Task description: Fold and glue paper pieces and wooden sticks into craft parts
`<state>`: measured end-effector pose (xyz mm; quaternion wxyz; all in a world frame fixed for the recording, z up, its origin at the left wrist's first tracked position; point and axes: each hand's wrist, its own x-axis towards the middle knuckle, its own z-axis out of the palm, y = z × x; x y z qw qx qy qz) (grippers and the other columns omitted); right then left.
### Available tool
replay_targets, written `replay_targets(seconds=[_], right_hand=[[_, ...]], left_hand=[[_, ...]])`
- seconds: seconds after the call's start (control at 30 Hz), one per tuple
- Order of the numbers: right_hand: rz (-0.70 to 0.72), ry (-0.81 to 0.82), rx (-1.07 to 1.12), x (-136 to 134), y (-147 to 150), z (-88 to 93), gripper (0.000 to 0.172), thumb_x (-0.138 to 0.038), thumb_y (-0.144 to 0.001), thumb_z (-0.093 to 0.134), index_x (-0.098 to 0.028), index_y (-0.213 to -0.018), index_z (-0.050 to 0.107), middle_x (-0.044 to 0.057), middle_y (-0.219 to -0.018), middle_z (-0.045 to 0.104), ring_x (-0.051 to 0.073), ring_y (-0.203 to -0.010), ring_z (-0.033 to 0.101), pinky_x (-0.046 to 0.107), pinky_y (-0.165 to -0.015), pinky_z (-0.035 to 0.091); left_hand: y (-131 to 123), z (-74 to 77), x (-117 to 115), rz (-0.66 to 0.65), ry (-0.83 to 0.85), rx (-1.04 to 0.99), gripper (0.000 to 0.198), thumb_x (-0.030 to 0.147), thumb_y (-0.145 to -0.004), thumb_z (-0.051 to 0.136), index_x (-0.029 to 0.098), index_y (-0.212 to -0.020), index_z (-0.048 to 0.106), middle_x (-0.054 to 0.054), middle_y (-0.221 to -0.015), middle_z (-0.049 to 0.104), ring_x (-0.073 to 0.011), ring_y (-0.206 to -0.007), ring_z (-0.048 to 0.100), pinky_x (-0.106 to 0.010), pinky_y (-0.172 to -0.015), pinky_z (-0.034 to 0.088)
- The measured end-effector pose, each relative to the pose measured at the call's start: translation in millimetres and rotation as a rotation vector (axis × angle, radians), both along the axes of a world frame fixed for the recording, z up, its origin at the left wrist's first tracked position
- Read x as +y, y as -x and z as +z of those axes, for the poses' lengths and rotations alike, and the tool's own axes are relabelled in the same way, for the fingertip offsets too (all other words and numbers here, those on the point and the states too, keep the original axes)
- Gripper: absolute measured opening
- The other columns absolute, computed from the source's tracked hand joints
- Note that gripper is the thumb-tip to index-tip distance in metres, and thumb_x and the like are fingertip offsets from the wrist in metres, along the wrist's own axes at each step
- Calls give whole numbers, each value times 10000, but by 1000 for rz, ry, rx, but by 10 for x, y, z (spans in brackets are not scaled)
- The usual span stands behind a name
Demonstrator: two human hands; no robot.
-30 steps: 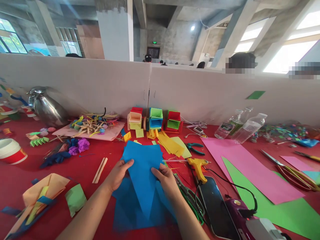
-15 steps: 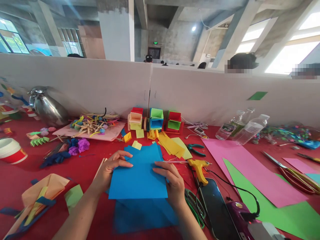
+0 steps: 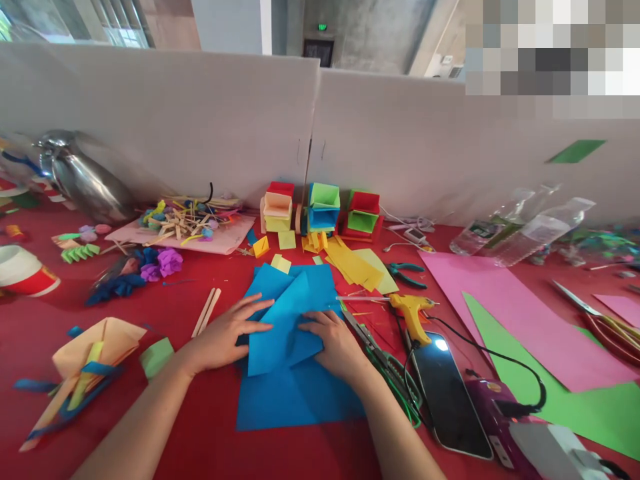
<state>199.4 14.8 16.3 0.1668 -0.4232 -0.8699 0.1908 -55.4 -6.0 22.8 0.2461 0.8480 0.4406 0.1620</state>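
Here you've got the one camera, up on your head; facing forward and down, close over the table (image 3: 200, 433), reaching the white wall (image 3: 175, 100) beyond.

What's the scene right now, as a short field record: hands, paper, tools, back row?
left hand: spread, at the left side of the blue paper
right hand: spread, at its right side
paper: several blue pieces overlapping; whether the top one is folded, cannot tell
surface: red table
tools: yellow glue gun, pliers, both right of the paper
phone: beside the glue gun
back row: metal jug left, clear bottles right
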Motion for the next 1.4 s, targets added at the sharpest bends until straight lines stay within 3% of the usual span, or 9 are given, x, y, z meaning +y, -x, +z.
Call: replay_targets(seconds=[0.1, 0.2, 0.3, 0.4, 0.53, 0.67, 0.83, 1.07, 1.4], right_hand=[[4, 18, -47, 15, -17, 24, 420, -106, -665, 606, -266, -1048, 667, 39, -1186, 591, 250, -1020, 494, 370, -883, 403], [-16, 12, -18, 32, -3, -11, 314, -174, -715, 636, -264, -1012, 685, 43, -1162, 602, 241, -968, 511, 363, -856, 419], [-92, 13, 76, 50, 28, -58, 173, -287, -764, 628, -254, -910, 714, 54, -1049, 636, 218, -891, 533, 338, -789, 441], [-189, 50, 153, 80, 48, -87, 141, -336, -770, 623, -239, -814, 714, 47, -899, 650, 200, -827, 549, 309, -727, 437], [-273, 75, 182, 123, 53, -106, 181, -362, -795, 585, -213, -741, 670, 31, -749, 634, 185, -741, 546, 271, -640, 397], [-334, 65, 201, 134, 72, -97, 246, -362, -803, 563, -207, -614, 591, 10, -619, 576, 176, -674, 521, 251, -590, 346], [-358, 124, 205, 93, 101, -76, 206, -348, -792, 549, -207, -642, 569, -17, -578, 541, 129, -520, 465, 229, -491, 299], [-398, 145, 121, 54, 115, -61, 189, -307, -759, 584, -206, -614, 517, -21, -578, 518, 124, -516, 449, 228, -490, 271], [-390, 120, -90, 15, 120, 59, 184, -297, -768, 603, -200, -630, 529, -17, -605, 547, 119, -550, 475, 211, -493, 260]], left_hand=[[-22, 60, -25, -74, 54, 11, 593, 1, -636, 488, 325, -1120, 603, 23, -1331, 462, -242, -1250, 336, -403, -1009, 328], [-4, 68, -29, -33, 81, 54, 527, 50, -666, 526, 312, -1117, 599, 1, -1244, 526, -236, -1182, 399, -367, -965, 352], [24, 56, -23, 46, 89, 75, 371, 213, -707, 612, 283, -1072, 618, -17, -1187, 550, -243, -1120, 441, -343, -928, 352], [18, 32, -13, 89, 117, 60, 258, 420, -707, 633, 233, -883, 662, -36, -1028, 604, -234, -983, 510, -312, -852, 367], [-13, -45, 10, 304, 146, -11, 303, 471, -778, 529, 207, -651, 608, -31, -707, 591, -195, -697, 544, -259, -604, 350], [6, -115, 39, 500, 165, -130, 331, 480, -714, 596, 209, -531, 541, 5, -501, 492, -160, -483, 456, -248, -476, 228], [32, -122, 61, 538, 206, -145, 297, 470, -712, 592, 214, -571, 539, 15, -502, 467, -170, -504, 464, -243, -505, 242], [-18, -98, 68, 558, 177, 50, 356, 452, -778, 499, 217, -568, 333, 43, -495, 369, -136, -468, 388, -249, -486, 188], [-50, -46, 55, 523, 157, 194, 277, 419, -826, 461, 212, -650, 408, 35, -547, 445, -150, -523, 478, -239, -471, 236]])
